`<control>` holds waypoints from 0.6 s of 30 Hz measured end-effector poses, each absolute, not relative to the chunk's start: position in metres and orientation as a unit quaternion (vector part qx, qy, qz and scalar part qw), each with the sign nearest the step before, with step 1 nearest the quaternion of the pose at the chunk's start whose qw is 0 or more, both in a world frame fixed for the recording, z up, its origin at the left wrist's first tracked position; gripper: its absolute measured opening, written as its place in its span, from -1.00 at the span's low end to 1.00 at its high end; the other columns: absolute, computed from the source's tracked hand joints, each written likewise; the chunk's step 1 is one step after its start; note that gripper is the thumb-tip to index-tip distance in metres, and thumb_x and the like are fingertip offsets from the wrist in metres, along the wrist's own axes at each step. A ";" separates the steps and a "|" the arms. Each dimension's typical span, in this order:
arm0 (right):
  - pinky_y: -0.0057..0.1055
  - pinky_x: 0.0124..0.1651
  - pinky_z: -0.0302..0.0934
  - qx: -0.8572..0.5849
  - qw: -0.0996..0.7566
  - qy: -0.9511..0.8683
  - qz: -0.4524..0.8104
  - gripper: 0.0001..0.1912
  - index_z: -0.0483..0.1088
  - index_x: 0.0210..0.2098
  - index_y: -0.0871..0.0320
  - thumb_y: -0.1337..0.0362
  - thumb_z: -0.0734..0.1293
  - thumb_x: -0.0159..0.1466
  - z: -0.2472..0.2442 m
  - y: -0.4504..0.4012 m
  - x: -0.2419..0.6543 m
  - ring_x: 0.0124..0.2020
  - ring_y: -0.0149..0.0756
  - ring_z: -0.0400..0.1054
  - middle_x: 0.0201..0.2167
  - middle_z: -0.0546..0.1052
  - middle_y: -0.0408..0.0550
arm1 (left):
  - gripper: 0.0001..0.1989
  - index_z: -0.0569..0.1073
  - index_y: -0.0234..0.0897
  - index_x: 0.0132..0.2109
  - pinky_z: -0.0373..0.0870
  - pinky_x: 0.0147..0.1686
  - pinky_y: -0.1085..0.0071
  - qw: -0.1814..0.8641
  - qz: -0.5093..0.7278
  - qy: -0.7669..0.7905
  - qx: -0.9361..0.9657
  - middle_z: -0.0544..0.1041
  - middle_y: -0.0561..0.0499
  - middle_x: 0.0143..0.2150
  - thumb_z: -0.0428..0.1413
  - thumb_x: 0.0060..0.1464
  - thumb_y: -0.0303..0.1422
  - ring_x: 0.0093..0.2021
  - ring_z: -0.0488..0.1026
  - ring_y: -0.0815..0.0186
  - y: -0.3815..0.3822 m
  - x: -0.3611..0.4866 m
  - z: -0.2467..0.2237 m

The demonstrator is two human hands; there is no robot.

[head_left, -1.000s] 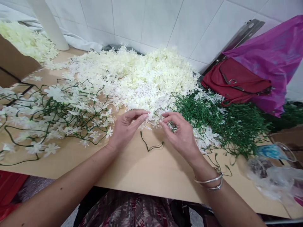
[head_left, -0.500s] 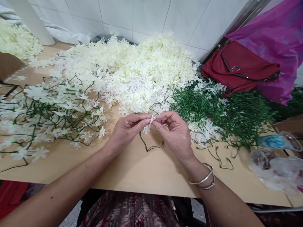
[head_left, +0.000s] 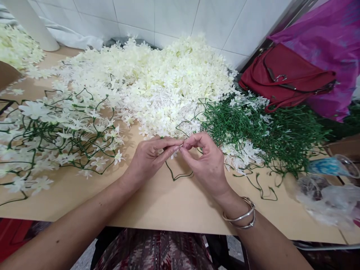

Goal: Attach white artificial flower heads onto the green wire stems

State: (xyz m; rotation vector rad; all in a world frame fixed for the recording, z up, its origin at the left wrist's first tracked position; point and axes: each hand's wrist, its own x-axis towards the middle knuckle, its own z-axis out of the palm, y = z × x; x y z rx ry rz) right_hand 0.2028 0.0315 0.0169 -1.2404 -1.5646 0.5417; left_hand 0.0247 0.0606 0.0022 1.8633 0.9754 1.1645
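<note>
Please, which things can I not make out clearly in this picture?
In the head view:
Small white piece: mostly hidden by the fingers of left hand and right hand.
Purple bag: cut off by the right edge.
Contents of clear plastic bag: blurred behind cloudy plastic.

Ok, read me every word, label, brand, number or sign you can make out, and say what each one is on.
No readable text anywhere in view.
Purple bag: bluish markings, too blurred to tell whether they are lettering.
Red handbag: metal clasp, no legible brand.
Blue-patterned item: no legible words.
White flowers and green stems: no readable labels.
</note>
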 end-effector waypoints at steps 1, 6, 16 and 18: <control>-0.28 -0.11 0.40 -0.517 0.512 -0.652 0.213 -0.83 0.40 -0.27 0.04 0.43 0.42 0.27 0.016 0.031 0.202 -0.28 -0.32 0.46 -0.35 0.53 -0.19 | -0.78 0.70 0.00 0.00 0.58 -0.09 0.29 0.360 0.450 0.382 0.722 0.75 0.05 -0.05 0.25 0.26 -0.35 -0.12 0.67 0.23 0.060 0.025 0.001; -0.24 -0.07 0.47 -0.504 0.545 -0.624 0.245 -0.84 0.43 -0.21 0.03 0.35 0.47 0.30 0.013 0.035 0.205 -0.22 -0.28 0.53 -0.30 0.60 -0.16 | -0.83 0.72 -0.15 -0.10 0.63 -0.10 0.34 0.459 0.484 0.404 0.626 0.76 -0.02 -0.15 0.33 0.19 -0.23 -0.16 0.70 0.22 0.062 0.025 -0.001; -0.04 0.06 0.39 -0.485 0.490 -0.713 0.127 -0.90 0.54 -0.20 0.01 0.34 0.49 0.32 0.020 0.039 0.210 -0.11 -0.14 0.54 -0.19 0.67 -0.07 | -0.83 0.71 -0.20 -0.14 0.64 -0.14 0.38 0.489 0.510 0.399 0.584 0.75 -0.02 -0.20 0.35 0.18 -0.24 -0.20 0.68 0.25 0.063 0.023 0.002; -0.10 -0.02 0.40 -0.486 0.477 -0.715 0.156 -0.91 0.52 -0.25 0.01 0.36 0.43 0.36 0.017 0.038 0.206 -0.21 -0.19 0.54 -0.28 0.66 -0.11 | -0.87 0.71 -0.17 -0.11 0.62 -0.12 0.38 0.457 0.497 0.392 0.625 0.75 -0.01 -0.17 0.31 0.22 -0.28 -0.17 0.67 0.26 0.062 0.023 0.001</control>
